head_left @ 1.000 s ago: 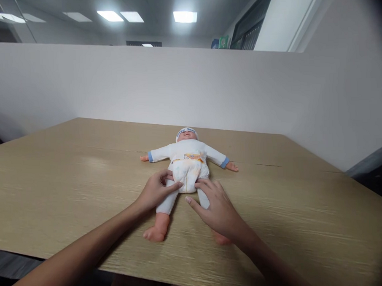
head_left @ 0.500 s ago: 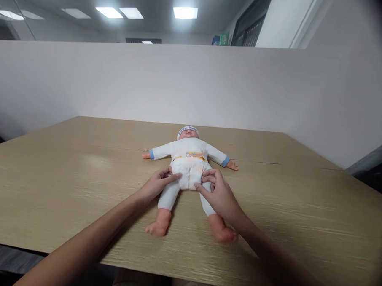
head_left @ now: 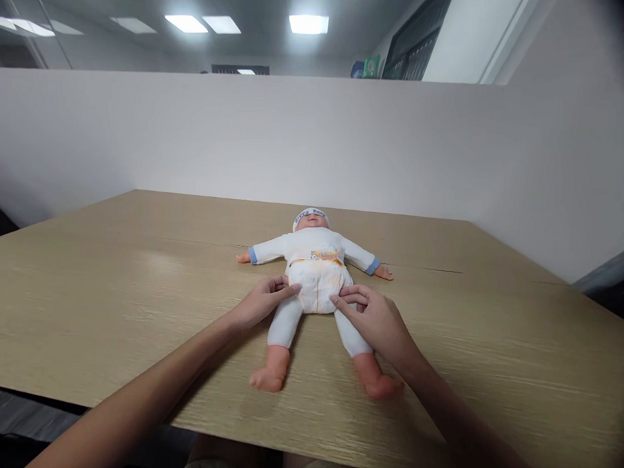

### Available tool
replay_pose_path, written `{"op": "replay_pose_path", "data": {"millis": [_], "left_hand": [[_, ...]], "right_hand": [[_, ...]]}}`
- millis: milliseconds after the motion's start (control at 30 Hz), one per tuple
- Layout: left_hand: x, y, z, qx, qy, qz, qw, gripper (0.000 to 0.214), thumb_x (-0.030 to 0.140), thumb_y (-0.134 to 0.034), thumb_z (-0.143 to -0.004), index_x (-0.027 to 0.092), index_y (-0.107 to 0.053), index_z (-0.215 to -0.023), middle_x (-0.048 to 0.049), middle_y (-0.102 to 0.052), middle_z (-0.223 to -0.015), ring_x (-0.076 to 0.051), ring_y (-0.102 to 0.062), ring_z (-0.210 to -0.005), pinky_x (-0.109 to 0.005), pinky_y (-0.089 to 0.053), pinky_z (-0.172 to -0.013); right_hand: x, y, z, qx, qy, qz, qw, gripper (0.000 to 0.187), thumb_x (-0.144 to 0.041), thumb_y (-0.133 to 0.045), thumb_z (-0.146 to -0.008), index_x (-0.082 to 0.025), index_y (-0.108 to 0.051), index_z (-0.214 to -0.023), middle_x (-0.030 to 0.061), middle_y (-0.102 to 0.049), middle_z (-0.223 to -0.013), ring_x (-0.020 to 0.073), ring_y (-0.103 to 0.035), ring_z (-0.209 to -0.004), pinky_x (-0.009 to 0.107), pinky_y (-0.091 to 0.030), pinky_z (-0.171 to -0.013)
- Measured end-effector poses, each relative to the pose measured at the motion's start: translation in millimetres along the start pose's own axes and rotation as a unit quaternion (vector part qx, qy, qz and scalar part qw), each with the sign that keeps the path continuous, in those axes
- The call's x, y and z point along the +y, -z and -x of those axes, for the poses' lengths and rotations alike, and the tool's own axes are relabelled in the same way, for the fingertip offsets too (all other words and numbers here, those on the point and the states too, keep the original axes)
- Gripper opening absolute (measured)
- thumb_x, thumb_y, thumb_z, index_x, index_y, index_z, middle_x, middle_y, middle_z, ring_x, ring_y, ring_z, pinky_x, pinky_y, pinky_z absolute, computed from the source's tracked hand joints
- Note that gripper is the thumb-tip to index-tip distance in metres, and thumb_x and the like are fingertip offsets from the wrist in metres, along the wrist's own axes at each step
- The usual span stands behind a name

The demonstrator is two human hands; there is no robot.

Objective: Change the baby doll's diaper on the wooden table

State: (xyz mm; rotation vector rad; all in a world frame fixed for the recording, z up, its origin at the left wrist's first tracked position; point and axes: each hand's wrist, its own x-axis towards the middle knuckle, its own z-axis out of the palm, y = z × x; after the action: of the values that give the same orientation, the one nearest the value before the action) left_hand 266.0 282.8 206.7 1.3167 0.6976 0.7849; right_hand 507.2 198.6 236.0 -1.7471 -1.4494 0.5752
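A baby doll (head_left: 312, 242) in a white suit with blue cuffs lies on its back, arms spread and bare feet toward me. Around its hips, over the suit, is a white diaper (head_left: 316, 289) with an orange printed waistband. My left hand (head_left: 266, 299) pinches the diaper's edge at the leg opening on the left, thumb on top and fingers curled beneath. On the other side my right hand (head_left: 376, 319) pinches the opposite leg edge between thumb and fingers. The fingertips of both hands are partly hidden.
The doll rests on a wide wooden table (head_left: 164, 295) with a thin seam across it. A pale partition wall (head_left: 297, 138) rises behind the table. My legs are below the near table edge.
The whole view has shifted slightly, so the doll and table appear a little further right. Both hands stay at the diaper's leg edges, the right one a little lower along its side.
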Motion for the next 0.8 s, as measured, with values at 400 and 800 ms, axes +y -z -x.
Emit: {"op": "replay_pose_path", "data": {"millis": [400, 800], "left_hand": [[2, -4.4, 1, 0.021, -0.009, -0.018, 1.000, 0.054, 0.064, -0.086, -0.082, 0.018, -0.074, -0.108, -0.0100, -0.077, -0.102, -0.030, -0.071, -0.101, -0.040, -0.054, -0.086], [-4, 0.4, -3, 0.015, 0.017, 0.045, 0.999, 0.056, 0.059, -0.091, -0.078, 0.017, -0.074, -0.111, -0.0095, -0.077, -0.103, -0.026, -0.071, -0.096, -0.038, -0.054, -0.087]], "right_hand": [[3, -9, -1, -0.012, 0.089, 0.064, 0.994, 0.029, -0.053, -0.070, -0.091, -0.026, -0.078, -0.090, 0.0066, -0.084, -0.097, 0.0308, -0.075, -0.092, 0.042, -0.052, -0.084], [16, -15, -10, -0.069, 0.034, -0.120, 0.990, 0.037, -0.058, -0.072, -0.086, -0.024, -0.076, -0.098, 0.0051, -0.081, -0.101, 0.0275, -0.072, -0.094, 0.036, -0.057, -0.082]]}}
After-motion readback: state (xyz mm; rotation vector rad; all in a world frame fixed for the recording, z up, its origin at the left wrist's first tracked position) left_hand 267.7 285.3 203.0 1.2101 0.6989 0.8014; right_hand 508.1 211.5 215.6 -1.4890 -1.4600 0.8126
